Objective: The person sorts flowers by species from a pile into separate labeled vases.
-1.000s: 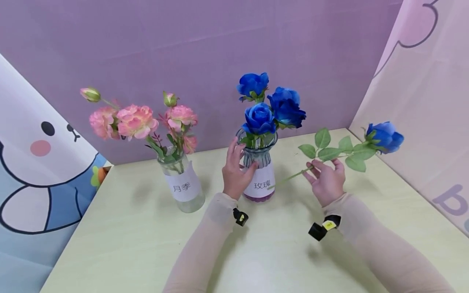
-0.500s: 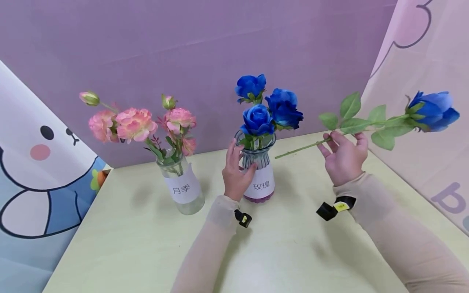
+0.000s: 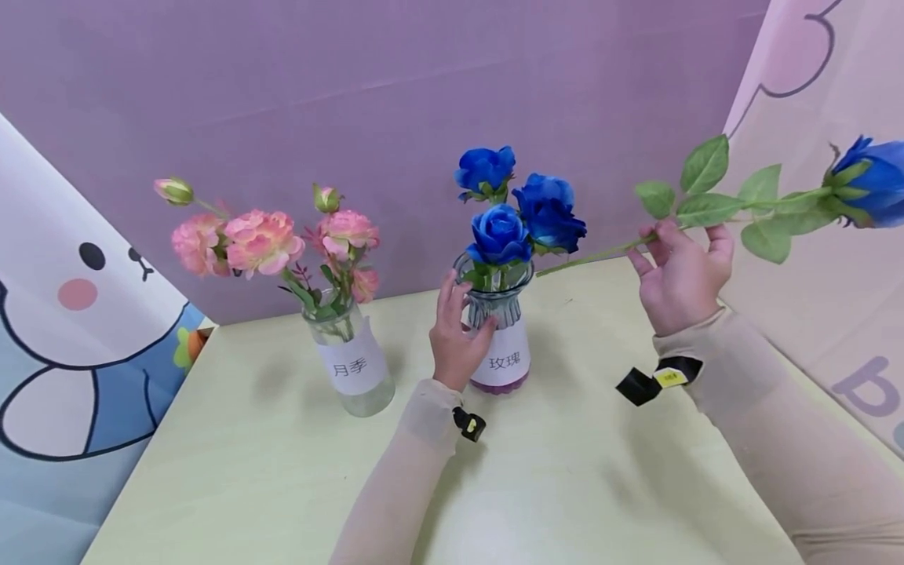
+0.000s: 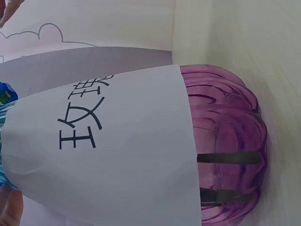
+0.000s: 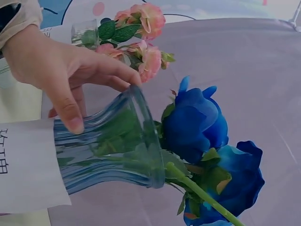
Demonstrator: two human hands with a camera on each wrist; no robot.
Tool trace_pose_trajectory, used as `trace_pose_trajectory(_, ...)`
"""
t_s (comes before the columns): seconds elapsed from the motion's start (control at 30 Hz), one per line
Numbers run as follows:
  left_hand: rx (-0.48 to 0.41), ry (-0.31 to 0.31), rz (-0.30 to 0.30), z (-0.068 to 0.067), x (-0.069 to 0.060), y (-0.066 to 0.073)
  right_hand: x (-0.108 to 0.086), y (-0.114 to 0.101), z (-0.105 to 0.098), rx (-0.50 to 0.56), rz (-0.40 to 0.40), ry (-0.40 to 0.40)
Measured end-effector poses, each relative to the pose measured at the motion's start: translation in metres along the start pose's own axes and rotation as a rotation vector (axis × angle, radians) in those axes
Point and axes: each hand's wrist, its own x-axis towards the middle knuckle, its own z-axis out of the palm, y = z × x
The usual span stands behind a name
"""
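My left hand (image 3: 457, 341) holds the neck of a glass vase (image 3: 494, 302), its fingertips by the rim and its thumb on the front. The vase has a white paper label (image 3: 503, 353) and a purple base (image 4: 230, 122). Several blue roses (image 3: 500, 234) stand in it. My right hand (image 3: 685, 275) pinches the green stem of another blue rose (image 3: 876, 184), raised above the table at the right. That bloom is partly cut off by the head view's edge. In the head view, the stem's cut end lies just right of the vase rim.
Left of the blue roses stands a clear glass vase (image 3: 367, 400) with a label and several pink flowers (image 3: 264, 239). Both vases stand on a pale table (image 3: 282, 486). A purple backdrop (image 3: 395, 94) rises behind, with printed panels on either side.
My right hand has risen and moved right with the blue rose, drawing the stem end up from in front of the label to beside the rim. My left hand has stayed on the vase.
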Motion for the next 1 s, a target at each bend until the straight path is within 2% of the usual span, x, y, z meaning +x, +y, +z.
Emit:
trace_pose_trajectory(0.23,-0.002,0.004,0.005,-0.002,-0.001,0.0,-0.004,0.007,0.015,-0.031,-0.023,-0.012)
trace_pose_trajectory(0.53,-0.011,-0.01,0.002,-0.001,0.0,0.002,-0.018,0.031,0.031,-0.247,-0.173,-0.109)
trace_pose_trajectory(0.7,-0.012,-0.017,-0.011,-0.001,0.0,0.003,-0.022,0.044,0.04,-0.353,-0.217,-0.104)
trace_pose_trajectory(0.87,-0.014,-0.014,-0.005,-0.001,0.0,0.003,-0.022,0.052,0.044,-0.371,-0.256,-0.114)
trace_pose_trajectory(1.0,-0.02,-0.016,-0.003,-0.002,0.0,0.004,-0.022,0.057,0.044,-0.378,-0.269,-0.156)
